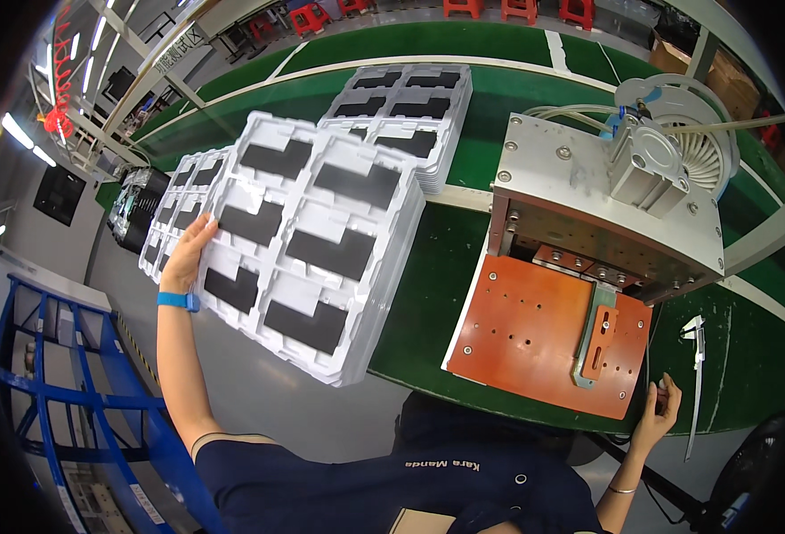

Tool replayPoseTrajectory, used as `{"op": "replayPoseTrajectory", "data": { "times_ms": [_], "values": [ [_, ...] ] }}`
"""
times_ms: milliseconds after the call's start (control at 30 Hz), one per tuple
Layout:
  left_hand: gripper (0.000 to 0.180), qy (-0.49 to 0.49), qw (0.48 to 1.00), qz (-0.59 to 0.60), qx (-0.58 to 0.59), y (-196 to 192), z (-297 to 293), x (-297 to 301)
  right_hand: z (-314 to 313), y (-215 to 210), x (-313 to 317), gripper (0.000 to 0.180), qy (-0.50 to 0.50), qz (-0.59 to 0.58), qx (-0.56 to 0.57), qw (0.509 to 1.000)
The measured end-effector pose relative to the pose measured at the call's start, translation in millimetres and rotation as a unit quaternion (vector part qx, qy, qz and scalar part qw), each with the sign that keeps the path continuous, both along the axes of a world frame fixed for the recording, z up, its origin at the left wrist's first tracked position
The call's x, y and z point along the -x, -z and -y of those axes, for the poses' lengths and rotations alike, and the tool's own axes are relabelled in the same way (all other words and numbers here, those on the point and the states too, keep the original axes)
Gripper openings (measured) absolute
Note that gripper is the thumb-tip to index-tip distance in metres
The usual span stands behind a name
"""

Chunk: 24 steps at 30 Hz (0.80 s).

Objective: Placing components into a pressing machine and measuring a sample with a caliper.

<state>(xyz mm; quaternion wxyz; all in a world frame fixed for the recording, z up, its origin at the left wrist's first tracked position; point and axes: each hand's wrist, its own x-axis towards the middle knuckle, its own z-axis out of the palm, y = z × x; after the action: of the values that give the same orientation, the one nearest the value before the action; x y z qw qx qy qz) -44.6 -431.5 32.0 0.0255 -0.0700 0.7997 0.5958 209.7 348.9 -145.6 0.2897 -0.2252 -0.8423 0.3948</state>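
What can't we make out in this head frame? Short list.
Head view only:
- Left hand: fingertips hidden behind the edge of the white tray stack.
- Tray count in that stack: layers too thin to tell.
- Right hand: whether it touches the green table edge is unclear.
- Under the metal press: dark, shadowed.
- Far black trays: blurred by rim distortion.

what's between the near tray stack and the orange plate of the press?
Head view: only bare green bench top between the white tray stack, gripped by the left hand, and the orange plate. Nothing lies there.
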Motion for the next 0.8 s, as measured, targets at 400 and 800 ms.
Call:
{"op": "replayPoseTrajectory", "data": {
  "times_ms": [400, 800],
  "values": [
    [0.031, 0.067, 0.991, -0.045, -0.109, 9, -89, 252, 12, -13, 3, 0.030, 0.010, 0.011, -0.076, 0.997],
    [0.044, 0.039, 0.999, 0.014, -0.005, 77, -75, 374, 13, -14, 4, 0.026, 0.005, 0.025, -0.078, 0.997]
  ]
}}
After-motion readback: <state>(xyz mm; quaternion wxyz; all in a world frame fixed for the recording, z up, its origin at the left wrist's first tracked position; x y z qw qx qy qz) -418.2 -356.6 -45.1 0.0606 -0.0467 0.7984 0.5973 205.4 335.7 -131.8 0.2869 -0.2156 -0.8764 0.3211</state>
